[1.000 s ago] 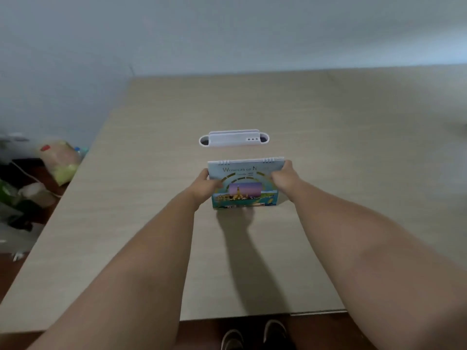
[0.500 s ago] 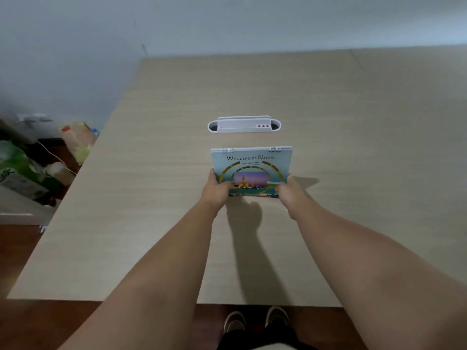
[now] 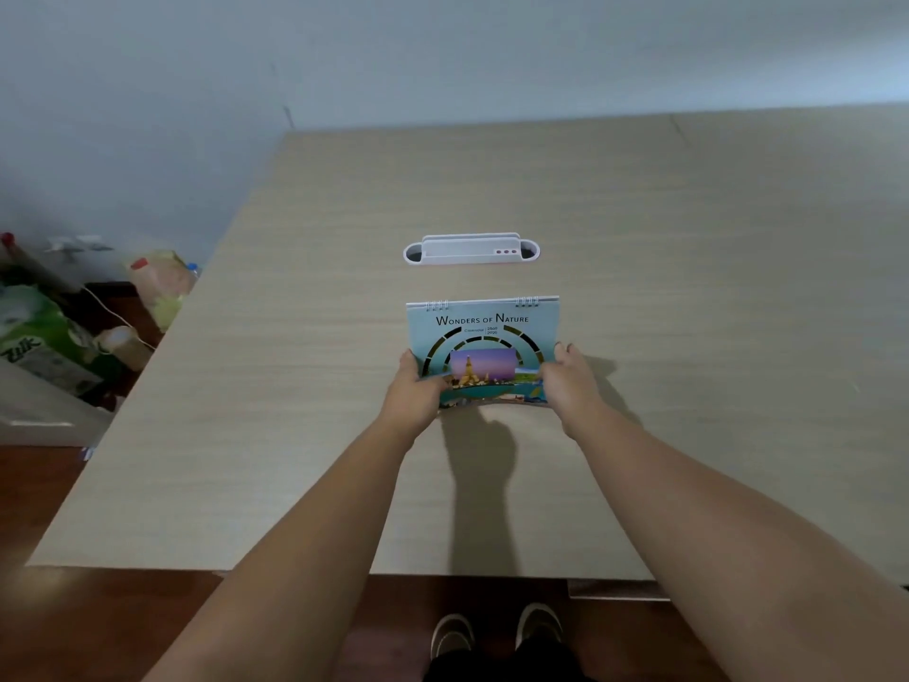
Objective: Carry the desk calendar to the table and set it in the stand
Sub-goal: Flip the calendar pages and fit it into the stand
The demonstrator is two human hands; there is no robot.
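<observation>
The desk calendar has a light blue cover reading "Wonders of Nature", a spiral binding on top and a temple photo low on its front. It stands upright over the wooden table, its lower part slightly bowed. My left hand grips its lower left corner and my right hand grips its lower right corner. The white plastic stand, a long slotted holder with a round hole at each end, lies on the table a short way beyond the calendar, apart from it.
Bags and a green package are piled on the floor left of the table, with a bottle beside them. A wall runs behind the table. My shoes show under the near edge.
My hands slid from the calendar's sides down to its lower corners, and the cover now faces me more squarely and upright. My view tilted down a little; the stand has stayed put.
</observation>
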